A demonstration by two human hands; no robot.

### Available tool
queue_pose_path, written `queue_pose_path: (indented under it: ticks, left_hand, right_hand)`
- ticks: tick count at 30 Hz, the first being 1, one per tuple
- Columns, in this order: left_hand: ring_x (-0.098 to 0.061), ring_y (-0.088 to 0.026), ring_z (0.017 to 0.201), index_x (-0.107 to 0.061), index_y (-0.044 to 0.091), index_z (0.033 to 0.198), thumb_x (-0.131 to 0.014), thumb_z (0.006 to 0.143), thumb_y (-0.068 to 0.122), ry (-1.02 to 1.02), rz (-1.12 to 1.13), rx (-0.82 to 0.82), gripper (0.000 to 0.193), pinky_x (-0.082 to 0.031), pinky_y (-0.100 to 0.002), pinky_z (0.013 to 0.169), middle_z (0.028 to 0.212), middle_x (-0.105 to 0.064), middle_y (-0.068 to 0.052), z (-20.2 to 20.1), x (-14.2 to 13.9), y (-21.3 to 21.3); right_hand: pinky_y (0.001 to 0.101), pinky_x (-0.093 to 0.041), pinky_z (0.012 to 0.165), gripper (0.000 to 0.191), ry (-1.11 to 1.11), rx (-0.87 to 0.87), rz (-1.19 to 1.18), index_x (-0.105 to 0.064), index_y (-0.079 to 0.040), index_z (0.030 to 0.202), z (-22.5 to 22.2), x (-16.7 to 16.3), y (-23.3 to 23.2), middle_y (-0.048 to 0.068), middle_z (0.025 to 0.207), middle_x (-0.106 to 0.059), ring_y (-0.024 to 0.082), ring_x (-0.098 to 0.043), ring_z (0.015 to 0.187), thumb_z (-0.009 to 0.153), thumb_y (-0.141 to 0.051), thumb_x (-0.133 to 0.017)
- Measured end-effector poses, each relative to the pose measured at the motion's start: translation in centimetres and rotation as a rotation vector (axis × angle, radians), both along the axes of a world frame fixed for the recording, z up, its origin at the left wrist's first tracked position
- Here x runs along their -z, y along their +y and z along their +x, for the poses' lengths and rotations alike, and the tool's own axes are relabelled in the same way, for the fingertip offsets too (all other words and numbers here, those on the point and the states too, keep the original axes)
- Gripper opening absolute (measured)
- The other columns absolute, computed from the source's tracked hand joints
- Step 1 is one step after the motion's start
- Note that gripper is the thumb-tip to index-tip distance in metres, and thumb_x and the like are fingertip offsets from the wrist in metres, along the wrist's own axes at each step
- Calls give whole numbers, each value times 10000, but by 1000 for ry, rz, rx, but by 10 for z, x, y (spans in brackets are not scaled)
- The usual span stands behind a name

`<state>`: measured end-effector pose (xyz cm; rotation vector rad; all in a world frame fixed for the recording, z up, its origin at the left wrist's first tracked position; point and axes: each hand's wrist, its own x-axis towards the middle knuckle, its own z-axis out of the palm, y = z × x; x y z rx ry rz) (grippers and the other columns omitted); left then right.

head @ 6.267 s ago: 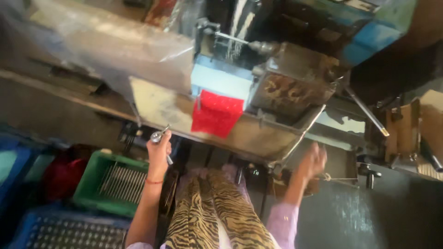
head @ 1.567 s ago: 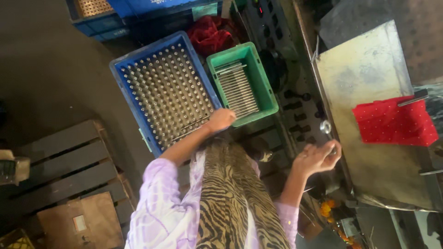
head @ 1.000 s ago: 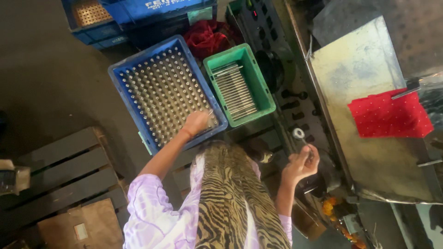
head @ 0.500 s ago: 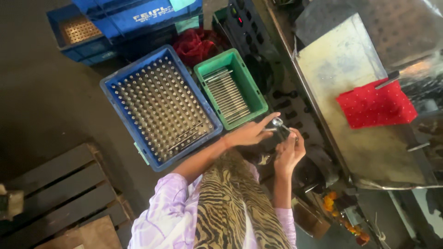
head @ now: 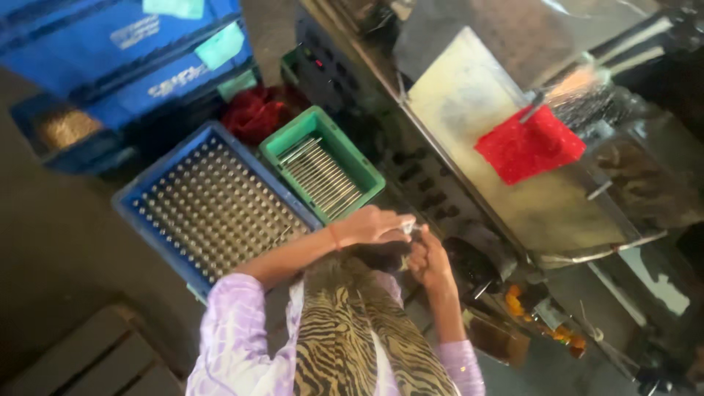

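Two hands meet at chest height: left hand (head: 370, 226) and right hand (head: 429, 260) pinch one small metal part (head: 408, 228) between their fingers, close for a steady grip. Just beside: green tray (head: 364, 170) of rods, blue pin crate (head: 147, 191). Beyond, counter (head: 469, 110) with red cloth (head: 529, 144).

We cannot identify the small metal piece (head: 408, 228) pinched between our fingertips (head: 400, 224); too blurred.

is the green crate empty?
No. The green crate holds a layer of thin metal rods lying side by side, just beyond the left hand and beside the blue tray.
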<state>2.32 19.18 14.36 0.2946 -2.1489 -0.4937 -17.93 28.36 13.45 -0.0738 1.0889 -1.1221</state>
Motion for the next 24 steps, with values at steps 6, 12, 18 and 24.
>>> queue_pose_path:
  ticks: [6,12,18,24]
  left_hand:
    - [-696,-225,753,-577,93,1297,-703,1050,334,173,371,95,367,-534,-312,629,917,-695,-67,-14,-27,-12]
    - [-363,-42,460,-625,87,1072,-716,965,241,103,1693,276,209,-249,-208,388,605,-452,64,-39,-57,-15]
    - [-503,-12,759,-630,63,1092,-744,952,83,256,1177,168,181,-418,-187,627,868,-561,48,-54,-89,13]
    - [-486,-22,713,-618,75,1085,-764,914,56,251,1192,140,225,-406,-196,599,840,-538,57,-64,-113,37]
  right_hand:
    - [244,-229,379,460,55,152,-202,-524,-138,789,-6,7,0,-85,534,-353,73,-290,414,1035,-527,-524]
    - [387,-474,554,399,1726,82,-846,-591,-34,953,-18,-23,0,103,688,-560,269,-584,585,1137,-370,-483]
    - [426,-465,541,406,1769,169,-928,-601,-41,917,-27,-53,5,148,669,-551,335,-580,569,1098,-381,-471]
    - [438,-472,563,448,1807,120,-1049,-610,-51,943,-41,-81,20,143,730,-600,356,-616,618,1127,-424,-445]
